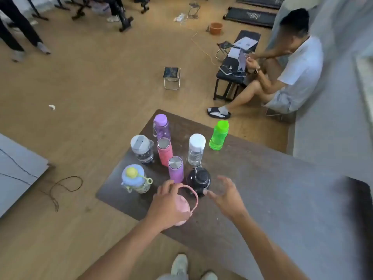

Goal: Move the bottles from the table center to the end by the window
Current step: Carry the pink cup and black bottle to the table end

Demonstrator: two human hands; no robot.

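Observation:
Several bottles stand grouped at the far end of the dark table. Among them are a purple bottle, a green bottle, a clear bottle with a white cap, a pink flask, a purple flask, a clear grey-lidded bottle, a blue-lidded bottle and a black bottle. My left hand grips the top of a pink bottle with a loop handle, at the table's near edge. Just right of the black bottle my right hand hovers, fingers spread and holding nothing.
A person in a white shirt sits on the floor beyond the table beside a low black bench. A small folding stool stands on the wooden floor. A grey board and a loose cord lie at the left.

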